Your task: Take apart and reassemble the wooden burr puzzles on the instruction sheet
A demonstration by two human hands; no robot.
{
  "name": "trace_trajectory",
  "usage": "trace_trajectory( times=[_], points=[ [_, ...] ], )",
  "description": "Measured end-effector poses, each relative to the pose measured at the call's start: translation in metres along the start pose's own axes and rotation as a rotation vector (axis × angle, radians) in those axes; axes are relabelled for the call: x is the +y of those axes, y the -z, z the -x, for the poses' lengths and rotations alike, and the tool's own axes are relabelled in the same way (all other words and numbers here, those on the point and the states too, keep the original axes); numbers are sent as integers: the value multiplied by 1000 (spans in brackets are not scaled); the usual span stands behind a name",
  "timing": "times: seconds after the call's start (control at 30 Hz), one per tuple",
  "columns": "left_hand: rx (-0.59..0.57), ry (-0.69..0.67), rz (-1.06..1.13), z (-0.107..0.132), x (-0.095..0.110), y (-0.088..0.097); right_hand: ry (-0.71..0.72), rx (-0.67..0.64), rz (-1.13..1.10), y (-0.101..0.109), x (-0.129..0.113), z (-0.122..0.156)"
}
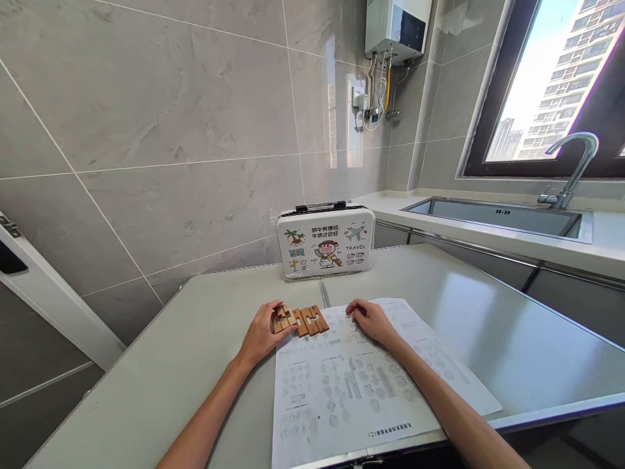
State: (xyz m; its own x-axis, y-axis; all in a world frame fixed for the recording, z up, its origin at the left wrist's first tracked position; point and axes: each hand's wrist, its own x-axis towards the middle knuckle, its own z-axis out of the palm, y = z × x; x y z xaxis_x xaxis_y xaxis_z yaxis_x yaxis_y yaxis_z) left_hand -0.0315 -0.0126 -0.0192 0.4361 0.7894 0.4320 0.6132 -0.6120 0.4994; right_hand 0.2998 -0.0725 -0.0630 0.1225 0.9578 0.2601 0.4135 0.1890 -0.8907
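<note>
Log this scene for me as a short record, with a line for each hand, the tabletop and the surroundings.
Left hand: thumb and fingers around the leftmost of some wooden pieces
Right hand: on the paper, fingers loosely curled
Paper: printed, lying on the table; the wooden pieces are at its far left corner
Case: white, cartoon-printed, black handle, standing upright beyond the paper
Right side: sink with faucet, below a window
Wall: water heater, pipes beneath
</note>
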Motion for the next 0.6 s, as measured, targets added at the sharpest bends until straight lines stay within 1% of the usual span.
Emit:
trace_trajectory(
  times=[0.07,0.1,0.17,0.23,0.33,0.4,0.47,0.53,0.6],
  points=[
    [-10,-46,5,-2,13,-1,-54,-84,-260,0,-9,1],
    [-17,-76,2,-4,21,-2,-77,-166,-411,1,-15,2],
    [-46,-155,10,-9,39,-7,-137,-325,-626,0,-26,6],
    [-78,-217,26,-15,59,-15,-179,-490,-764,-1,-36,12],
    [-155,-307,46,-24,86,-33,-216,-638,-897,-4,-45,20],
    [-189,-368,69,-30,99,-45,-244,-676,-975,-7,-45,23],
    [-190,-404,108,-33,107,-54,-276,-646,-1020,-10,-40,23],
    [-173,-383,146,-34,110,-60,-296,-601,-1021,-13,-34,21],
    [-154,-322,183,-32,107,-63,-292,-567,-1006,-14,-29,18]
  ],
)
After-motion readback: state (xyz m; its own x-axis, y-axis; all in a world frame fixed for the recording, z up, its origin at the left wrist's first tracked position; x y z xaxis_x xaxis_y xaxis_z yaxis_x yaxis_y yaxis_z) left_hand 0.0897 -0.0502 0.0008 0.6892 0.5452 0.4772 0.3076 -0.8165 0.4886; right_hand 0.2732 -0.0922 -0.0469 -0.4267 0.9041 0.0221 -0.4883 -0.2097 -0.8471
